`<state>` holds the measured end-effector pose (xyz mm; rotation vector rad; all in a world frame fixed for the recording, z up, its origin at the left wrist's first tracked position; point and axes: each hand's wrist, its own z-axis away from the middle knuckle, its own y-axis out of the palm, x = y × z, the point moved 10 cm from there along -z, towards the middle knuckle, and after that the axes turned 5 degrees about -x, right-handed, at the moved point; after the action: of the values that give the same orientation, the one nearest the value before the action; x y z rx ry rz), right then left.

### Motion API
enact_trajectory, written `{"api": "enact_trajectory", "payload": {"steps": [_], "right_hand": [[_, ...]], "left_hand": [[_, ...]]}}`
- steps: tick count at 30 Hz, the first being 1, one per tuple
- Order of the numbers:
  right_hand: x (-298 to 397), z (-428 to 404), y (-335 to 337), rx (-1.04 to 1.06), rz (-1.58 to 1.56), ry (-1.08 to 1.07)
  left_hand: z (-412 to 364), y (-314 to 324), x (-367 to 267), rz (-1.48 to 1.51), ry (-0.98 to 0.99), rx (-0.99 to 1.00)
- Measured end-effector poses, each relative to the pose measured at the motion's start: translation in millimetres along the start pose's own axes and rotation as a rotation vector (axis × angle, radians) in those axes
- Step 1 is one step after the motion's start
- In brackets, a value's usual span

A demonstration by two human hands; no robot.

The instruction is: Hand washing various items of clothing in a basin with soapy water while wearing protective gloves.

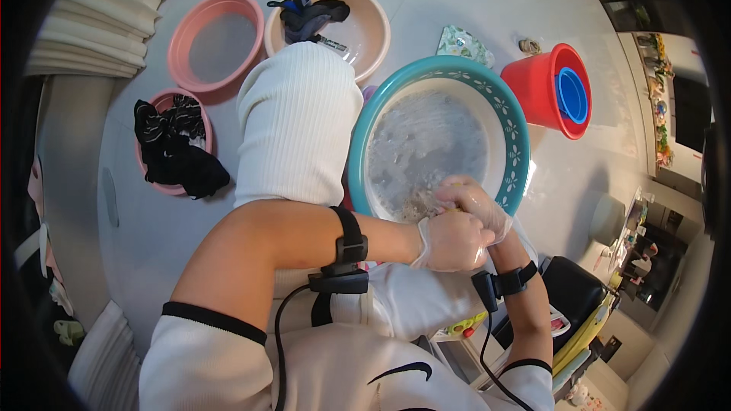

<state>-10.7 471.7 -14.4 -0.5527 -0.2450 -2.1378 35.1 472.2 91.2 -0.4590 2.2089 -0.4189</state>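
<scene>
My left hand (465,240), in a clear disposable glove, is curled at the near rim of a teal-and-white basin (358,131). Against it is my right hand (471,200), gloved too, with fingers bent over the basin. Which arm is which is hard to tell from the crossed pose. The arm from the picture's left leads to my left hand. Small yellow bits show between the fingers; the held item is mostly hidden. Cloudy, sudsy water (428,148) fills the basin and looks stirred beside the hands.
Beyond my knee stand a pink basin (177,77) and a cream basin (384,40) with dark cloth (311,17). Black garments (183,165) overhang a smaller pink basin at left. A red bucket (528,88) holding a blue container (573,95) and a patterned packet (464,47) are at right.
</scene>
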Motion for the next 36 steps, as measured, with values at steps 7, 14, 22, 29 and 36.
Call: {"api": "enact_trajectory", "payload": {"steps": [7,14,22,29,36], "right_hand": [[-2.7,-6.9,-1.9,-0.023,-0.118,-0.007],[31.0,12.7,-20.4,-0.114,0.155,-0.661],[-0.3,84.8,-65.8,-0.727,0.514,-1.110],[23.5,108.6,-88.3,-0.520,-0.563,-0.938],[52.6,115.9,-61.2,0.015,-1.211,-0.819]], "left_hand": [[0.8,-3.3,-12.1,-0.065,0.211,0.011],[-3.2,-8.2,-15.6,-0.067,0.254,0.026],[-26.3,-50.3,54.1,0.197,-0.275,-0.349],[-13.9,-52.1,123.9,1.075,-0.967,-0.351],[1.6,-255.2,98.3,1.187,-0.757,-0.810]]}}
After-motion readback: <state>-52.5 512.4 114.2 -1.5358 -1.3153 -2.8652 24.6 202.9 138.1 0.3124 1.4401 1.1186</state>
